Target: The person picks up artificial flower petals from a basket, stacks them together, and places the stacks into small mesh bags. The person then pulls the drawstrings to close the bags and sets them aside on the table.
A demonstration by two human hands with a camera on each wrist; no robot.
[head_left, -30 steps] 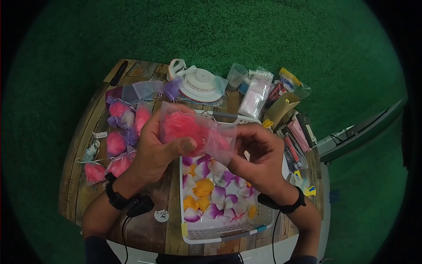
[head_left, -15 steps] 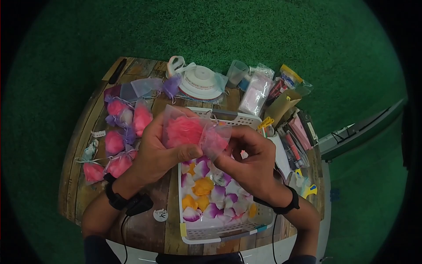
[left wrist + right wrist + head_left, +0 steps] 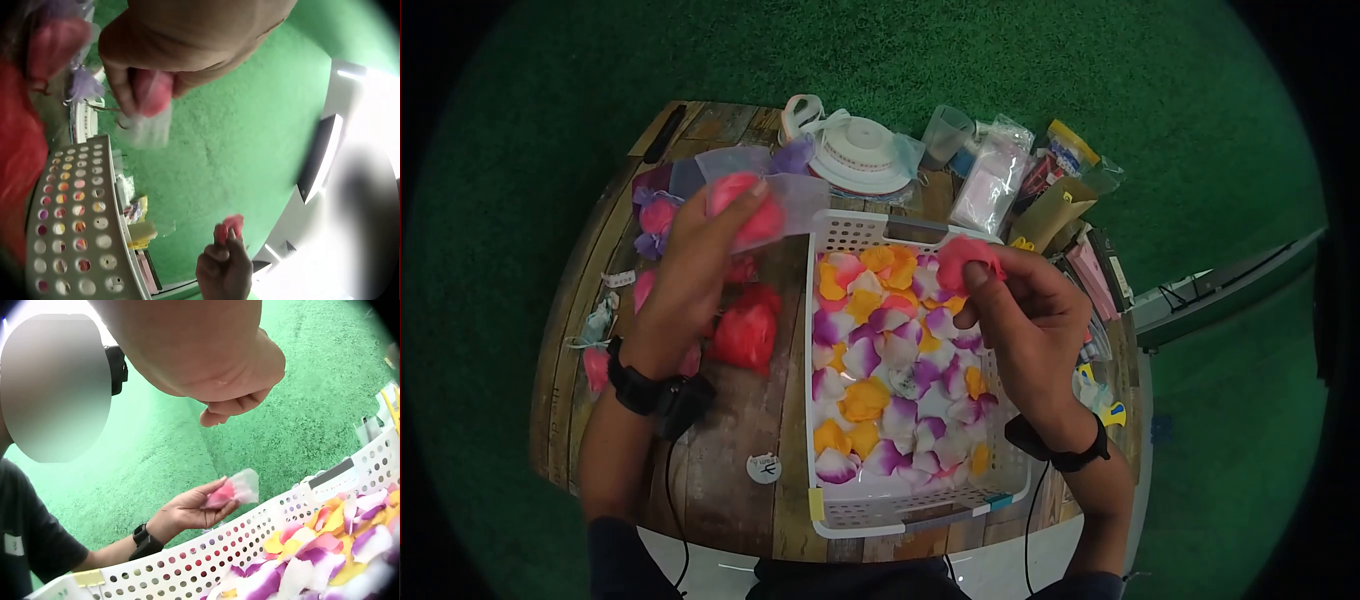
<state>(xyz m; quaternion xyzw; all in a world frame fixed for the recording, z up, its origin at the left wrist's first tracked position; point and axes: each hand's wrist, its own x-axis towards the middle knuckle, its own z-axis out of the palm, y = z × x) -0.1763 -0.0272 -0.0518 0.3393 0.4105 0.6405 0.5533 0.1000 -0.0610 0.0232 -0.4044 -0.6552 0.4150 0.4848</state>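
My left hand (image 3: 683, 250) holds a sheer white drawstring pouch (image 3: 802, 203) with pink petals inside, up over the table left of the basket. In the left wrist view the pouch (image 3: 152, 94) hangs from the curled fingers, its clear end loose. Between thumb and fingers my right hand (image 3: 1045, 325) pinches pink petals (image 3: 963, 264) above the right side of a white perforated basket (image 3: 920, 520). Purple-white, orange and pink petals (image 3: 865, 398) lie spread in this basket. The right wrist view hides what the right fingers pinch behind that hand.
A red bundle (image 3: 745, 335) lies left of the basket, near several filled pouches (image 3: 657, 215) partly behind my left arm. Ribbon spools (image 3: 860, 150), a clear cup (image 3: 947, 135) and plastic packets (image 3: 992, 185) line the back edge. A round tag (image 3: 764, 468) lies in front.
My hands have moved apart, the left carrying the pouch up and left, the right away from it with pink petals pinched. More of the basket's petals and the red bundle now show.
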